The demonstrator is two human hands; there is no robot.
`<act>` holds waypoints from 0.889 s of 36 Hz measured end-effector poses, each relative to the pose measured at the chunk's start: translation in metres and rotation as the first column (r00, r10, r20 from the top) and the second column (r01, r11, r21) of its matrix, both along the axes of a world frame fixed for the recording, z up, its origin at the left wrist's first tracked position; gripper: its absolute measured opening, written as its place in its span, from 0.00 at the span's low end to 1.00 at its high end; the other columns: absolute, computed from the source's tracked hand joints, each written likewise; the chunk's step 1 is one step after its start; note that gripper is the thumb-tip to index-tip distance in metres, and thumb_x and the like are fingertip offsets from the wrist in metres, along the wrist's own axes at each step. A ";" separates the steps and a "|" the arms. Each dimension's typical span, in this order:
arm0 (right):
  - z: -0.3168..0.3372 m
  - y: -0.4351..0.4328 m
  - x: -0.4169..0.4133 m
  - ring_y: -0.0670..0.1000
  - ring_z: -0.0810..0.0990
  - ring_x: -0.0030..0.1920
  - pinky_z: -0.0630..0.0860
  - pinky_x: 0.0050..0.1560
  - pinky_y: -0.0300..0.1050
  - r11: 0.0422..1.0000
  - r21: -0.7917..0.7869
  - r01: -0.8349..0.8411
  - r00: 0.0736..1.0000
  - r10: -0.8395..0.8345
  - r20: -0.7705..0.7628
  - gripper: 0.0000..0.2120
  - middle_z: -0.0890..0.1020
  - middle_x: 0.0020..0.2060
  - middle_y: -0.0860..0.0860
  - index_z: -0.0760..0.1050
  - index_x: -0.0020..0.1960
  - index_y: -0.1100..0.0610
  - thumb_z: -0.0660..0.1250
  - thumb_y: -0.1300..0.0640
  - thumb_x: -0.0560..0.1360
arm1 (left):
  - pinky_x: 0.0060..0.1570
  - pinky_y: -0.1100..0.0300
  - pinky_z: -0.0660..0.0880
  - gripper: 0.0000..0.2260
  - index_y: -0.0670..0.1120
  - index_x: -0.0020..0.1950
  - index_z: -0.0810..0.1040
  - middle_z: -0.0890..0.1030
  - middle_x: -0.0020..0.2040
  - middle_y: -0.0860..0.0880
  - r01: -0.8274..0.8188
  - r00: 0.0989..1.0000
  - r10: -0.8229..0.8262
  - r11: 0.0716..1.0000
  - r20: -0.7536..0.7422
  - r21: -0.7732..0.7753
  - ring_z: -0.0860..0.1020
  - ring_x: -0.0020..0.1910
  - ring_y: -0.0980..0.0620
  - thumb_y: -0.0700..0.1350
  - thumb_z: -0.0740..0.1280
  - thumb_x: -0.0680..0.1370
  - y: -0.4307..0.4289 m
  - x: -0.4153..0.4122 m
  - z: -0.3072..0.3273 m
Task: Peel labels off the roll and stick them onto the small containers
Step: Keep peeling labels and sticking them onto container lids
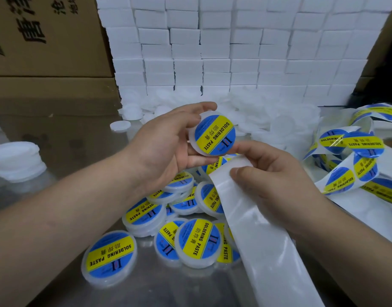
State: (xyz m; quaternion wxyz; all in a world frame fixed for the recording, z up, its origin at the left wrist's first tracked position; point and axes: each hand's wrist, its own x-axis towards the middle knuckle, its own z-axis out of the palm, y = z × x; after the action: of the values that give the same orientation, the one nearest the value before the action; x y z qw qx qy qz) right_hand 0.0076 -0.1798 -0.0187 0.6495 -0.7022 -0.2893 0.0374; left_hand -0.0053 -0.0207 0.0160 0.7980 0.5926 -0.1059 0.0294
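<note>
The small container [214, 135] looks light, stiff and slippery, so the left hand [164, 142] grips its rim with curled fingers, while the right hand [274, 176] pinches the limp backing strip [263, 244].

Bright, even overhead light glares off the steel table [64, 138]; wide-angle edges bend, corners slightly soft.

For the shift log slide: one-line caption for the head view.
Left hand holds a labelled container while the right hand pinches the bare backing strip above the finished pile.
</note>
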 end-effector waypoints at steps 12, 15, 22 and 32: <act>-0.001 -0.002 0.002 0.46 0.81 0.40 0.77 0.46 0.48 0.999 -0.036 -0.008 1.000 0.008 -0.004 0.18 0.85 0.39 0.46 0.81 0.45 0.40 0.62 0.57 0.63 | 0.42 0.55 0.81 0.14 0.53 0.53 0.77 0.79 0.51 0.46 -0.076 0.994 0.069 0.994 0.087 0.083 0.83 0.41 0.46 0.35 0.63 0.76 -0.005 -0.001 -0.004; -0.001 -0.001 0.002 0.47 0.81 0.40 0.77 0.46 0.48 0.999 -0.039 -0.012 1.000 0.012 -0.002 0.18 0.85 0.40 0.47 0.81 0.44 0.39 0.62 0.57 0.63 | 0.39 0.57 0.81 0.14 0.53 0.53 0.78 0.80 0.49 0.50 -0.086 0.992 0.076 0.992 0.102 0.093 0.84 0.41 0.47 0.35 0.63 0.76 -0.004 -0.001 -0.005; -0.002 -0.002 0.003 0.46 0.81 0.40 0.77 0.46 0.46 0.999 -0.031 -0.009 1.000 0.008 -0.024 0.17 0.85 0.40 0.47 0.81 0.46 0.41 0.62 0.57 0.63 | 0.38 0.59 0.80 0.15 0.55 0.52 0.78 0.81 0.48 0.52 -0.100 0.990 0.085 0.986 0.111 0.131 0.83 0.43 0.46 0.34 0.63 0.76 -0.005 -0.001 -0.007; -0.002 0.000 0.002 0.40 0.79 0.38 0.73 0.43 0.41 0.994 -0.096 0.057 0.998 -0.056 0.010 0.20 0.83 0.38 0.39 0.78 0.45 0.31 0.62 0.54 0.62 | 0.37 0.64 0.79 0.16 0.59 0.51 0.76 0.81 0.44 0.58 -0.326 0.917 0.227 0.900 0.327 0.290 0.82 0.42 0.58 0.35 0.63 0.77 -0.009 -0.009 -0.003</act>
State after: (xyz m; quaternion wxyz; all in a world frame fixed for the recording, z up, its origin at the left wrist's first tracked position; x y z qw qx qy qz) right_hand 0.0098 -0.1801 -0.0203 0.6148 -0.7406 -0.2696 0.0304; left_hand -0.0143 -0.0297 0.0135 0.6478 0.7194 -0.1369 0.2098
